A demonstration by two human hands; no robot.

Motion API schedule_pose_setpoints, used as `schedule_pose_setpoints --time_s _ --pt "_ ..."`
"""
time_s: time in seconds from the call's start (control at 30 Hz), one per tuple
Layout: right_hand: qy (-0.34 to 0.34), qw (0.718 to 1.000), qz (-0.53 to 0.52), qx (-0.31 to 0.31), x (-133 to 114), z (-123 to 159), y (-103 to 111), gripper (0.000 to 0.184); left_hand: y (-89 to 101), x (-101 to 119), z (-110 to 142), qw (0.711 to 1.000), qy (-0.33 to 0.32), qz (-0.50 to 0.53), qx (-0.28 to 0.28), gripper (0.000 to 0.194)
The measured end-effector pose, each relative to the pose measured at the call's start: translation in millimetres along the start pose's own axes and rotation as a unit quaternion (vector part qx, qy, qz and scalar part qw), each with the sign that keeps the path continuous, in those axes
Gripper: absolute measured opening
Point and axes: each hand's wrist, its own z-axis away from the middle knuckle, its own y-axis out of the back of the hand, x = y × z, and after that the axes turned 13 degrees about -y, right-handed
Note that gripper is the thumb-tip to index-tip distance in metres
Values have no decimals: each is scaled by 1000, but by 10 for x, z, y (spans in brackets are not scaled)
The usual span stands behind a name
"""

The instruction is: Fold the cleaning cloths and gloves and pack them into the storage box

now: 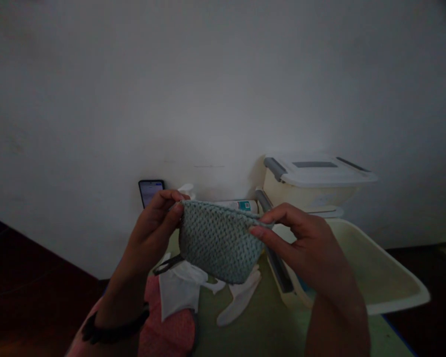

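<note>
A grey-green knitted pouch (219, 240) hangs between my two hands above the table. My left hand (158, 220) pinches its upper left corner, thumb in front. At the upper right corner my right hand (301, 238) grips the edge between thumb and fingers. The pouch's top edge is pulled fairly straight, and its lower part tapers down. A dark strap (168, 264) shows at its lower left; whether it belongs to the pouch I cannot tell. Beneath lie a white cloth (180, 292), a pink-red cloth piece (171, 334) and a white glove-like item (240, 300).
An open cream storage bin (379, 267) with grey handles stands at the right. Behind it sits a lidded bin (319, 171). A phone (151, 191) leans at the wall (208, 89), and a white tube-like pack (247, 205) lies behind the pouch. The table (252, 332) is green.
</note>
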Motion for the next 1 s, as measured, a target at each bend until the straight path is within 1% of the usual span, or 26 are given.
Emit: schedule_pose_setpoints --time_s 0.17,0.23,0.33,0.4,0.43,0.5,0.57,0.6,0.7,0.77,0.8,0.87,0.93,1.0 --pt "-7 1000 -2 -13 -12 -3 3 10 37 -19 -8 999 20 -10 -26 19" --pt "-21 1000 -19 -5 -10 -1 -18 12 40 -25 -5 998 44 0 -40 22" --pt "-46 998 -45 9 -18 8 -60 14 22 -32 6 994 96 6 -49 24" --pt "-53 998 -41 16 -28 14 -84 15 1 -32 12 992 110 -2 -57 27" --pt "-53 998 -36 16 -32 17 -93 15 -10 -32 13 991 111 -5 -71 28" --pt "-53 998 -29 9 -32 18 -106 15 -24 -29 9 986 115 -9 -118 36" --pt "-56 998 -30 -4 -22 14 -113 15 -25 -27 2 980 121 -33 -157 42" --pt "-57 998 -31 -11 -14 10 -114 16 -19 -25 -3 977 122 -56 -165 37" --pt "-53 998 -19 -23 3 -8 -109 20 26 -11 -18 973 105 -130 -157 16" --pt "-40 999 2 -34 5 -21 -100 15 77 6 -26 969 82 -166 -165 13" --pt "-32 999 12 -42 2 -25 -95 10 105 17 -28 962 69 -188 -184 12" --pt "-21 997 24 -64 -6 -26 -89 5 152 47 -23 936 47 -249 -244 10" --pt "-15 996 29 -87 -17 -20 -95 6 163 88 -7 903 33 -302 -303 10" --pt "-7 994 30 -107 -32 -13 -121 7 119 134 18 884 27 -323 -336 12"
